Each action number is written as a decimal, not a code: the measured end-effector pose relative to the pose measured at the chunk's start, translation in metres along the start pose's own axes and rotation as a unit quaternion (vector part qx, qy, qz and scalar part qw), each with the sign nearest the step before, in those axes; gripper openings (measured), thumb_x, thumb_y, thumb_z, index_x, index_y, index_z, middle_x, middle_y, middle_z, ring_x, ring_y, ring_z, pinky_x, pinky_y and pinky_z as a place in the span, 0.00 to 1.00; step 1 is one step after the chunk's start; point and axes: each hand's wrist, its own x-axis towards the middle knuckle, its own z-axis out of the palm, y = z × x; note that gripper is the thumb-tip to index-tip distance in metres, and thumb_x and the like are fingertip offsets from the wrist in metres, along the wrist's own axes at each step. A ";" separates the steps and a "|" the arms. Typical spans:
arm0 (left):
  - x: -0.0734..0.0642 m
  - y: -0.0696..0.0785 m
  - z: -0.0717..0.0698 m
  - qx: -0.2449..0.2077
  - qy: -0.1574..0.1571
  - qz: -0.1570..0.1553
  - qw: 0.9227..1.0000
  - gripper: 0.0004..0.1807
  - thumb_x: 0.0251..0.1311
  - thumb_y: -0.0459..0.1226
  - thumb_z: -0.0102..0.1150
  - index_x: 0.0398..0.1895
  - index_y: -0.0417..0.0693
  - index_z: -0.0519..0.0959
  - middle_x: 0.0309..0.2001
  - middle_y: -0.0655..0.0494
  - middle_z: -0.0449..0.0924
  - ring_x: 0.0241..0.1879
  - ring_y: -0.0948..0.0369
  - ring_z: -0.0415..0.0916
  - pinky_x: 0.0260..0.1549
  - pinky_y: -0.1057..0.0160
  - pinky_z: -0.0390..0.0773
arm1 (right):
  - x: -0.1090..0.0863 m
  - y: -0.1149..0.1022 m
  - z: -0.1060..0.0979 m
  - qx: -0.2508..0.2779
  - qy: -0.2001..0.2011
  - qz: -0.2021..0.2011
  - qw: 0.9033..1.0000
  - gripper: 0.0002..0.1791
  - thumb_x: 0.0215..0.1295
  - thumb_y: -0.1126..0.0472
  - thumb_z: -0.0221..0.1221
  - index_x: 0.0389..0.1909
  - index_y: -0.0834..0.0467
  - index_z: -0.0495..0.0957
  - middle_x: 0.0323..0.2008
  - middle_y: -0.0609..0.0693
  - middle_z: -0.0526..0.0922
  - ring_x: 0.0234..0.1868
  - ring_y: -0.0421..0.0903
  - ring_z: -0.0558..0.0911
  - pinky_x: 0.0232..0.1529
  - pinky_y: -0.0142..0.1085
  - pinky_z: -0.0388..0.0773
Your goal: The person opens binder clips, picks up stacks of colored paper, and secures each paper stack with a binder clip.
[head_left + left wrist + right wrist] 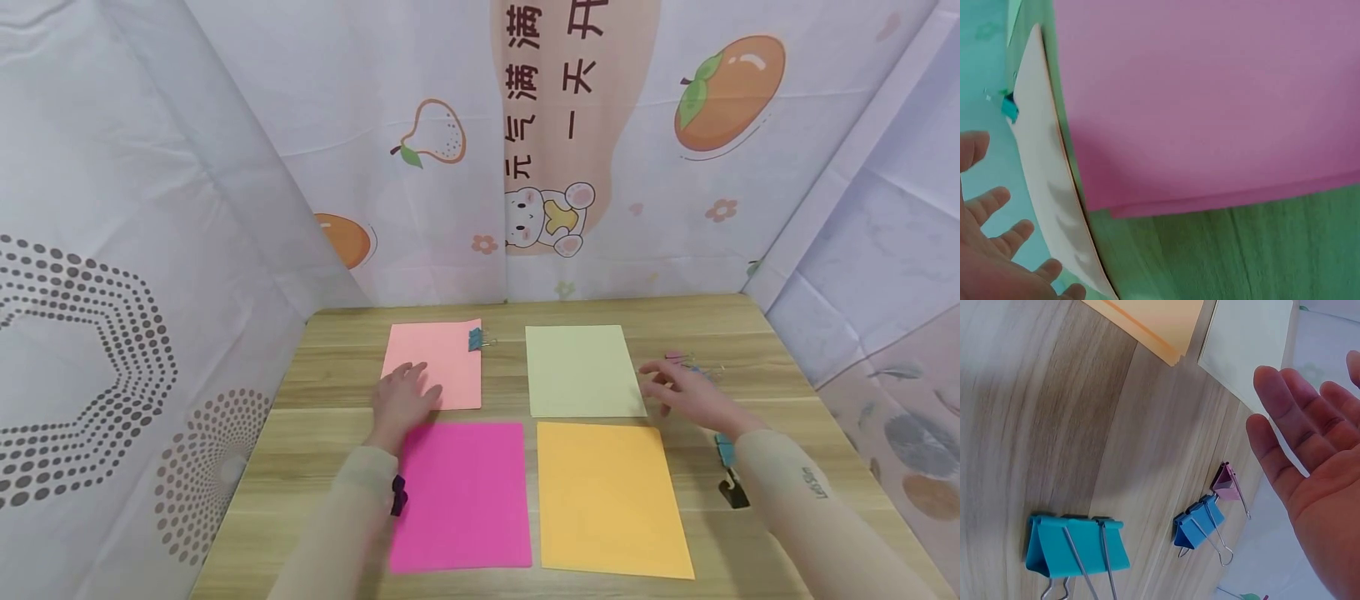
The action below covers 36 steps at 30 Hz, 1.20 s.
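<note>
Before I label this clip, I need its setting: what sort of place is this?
Probably a screened-off tabletop workspace: patterned hangings enclose three sides of a wood-grain table, with coloured paper and binder clips laid out on it.

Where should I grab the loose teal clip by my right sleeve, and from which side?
I'd pinch the teal clip by its wire handles, coming from the side facing away from the orange paper. The handles reach past the clip's body on that side, so fingers could likely close on them there.
</note>
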 end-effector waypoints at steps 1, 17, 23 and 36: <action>0.000 0.000 0.003 0.008 -0.006 0.002 1.000 0.37 0.67 0.57 0.52 0.77 0.55 0.65 0.78 0.46 0.58 0.74 0.34 0.51 0.66 0.27 0.53 | 0.000 0.001 0.000 0.001 0.000 0.002 1.000 0.31 0.79 0.47 0.52 0.70 0.64 0.65 0.49 0.61 0.81 0.34 0.49 0.84 0.44 0.48 0.78; -0.012 0.007 0.026 0.061 -0.045 0.043 0.996 0.43 0.60 0.60 0.60 0.77 0.60 0.64 0.79 0.47 0.53 0.77 0.35 0.41 0.68 0.26 0.42 | -0.005 0.007 -0.006 -0.010 0.005 0.005 1.000 0.28 0.80 0.54 0.52 0.70 0.67 0.63 0.48 0.61 0.82 0.34 0.50 0.84 0.45 0.48 0.78; -0.014 0.002 0.032 0.077 -0.051 0.040 0.995 0.42 0.58 0.61 0.61 0.76 0.62 0.66 0.78 0.49 0.54 0.76 0.36 0.44 0.67 0.27 0.45 | -0.007 0.011 -0.009 -0.015 0.009 0.000 1.000 0.28 0.81 0.52 0.51 0.70 0.68 0.63 0.49 0.61 0.80 0.33 0.48 0.84 0.47 0.50 0.79; -0.015 0.005 0.031 0.104 -0.060 0.042 0.992 0.44 0.59 0.62 0.63 0.77 0.61 0.64 0.78 0.47 0.51 0.77 0.35 0.43 0.67 0.26 0.46 | -0.008 0.022 -0.015 -0.018 0.026 -0.006 0.999 0.28 0.80 0.54 0.52 0.70 0.70 0.64 0.75 0.71 0.57 0.32 0.49 0.84 0.47 0.49 0.79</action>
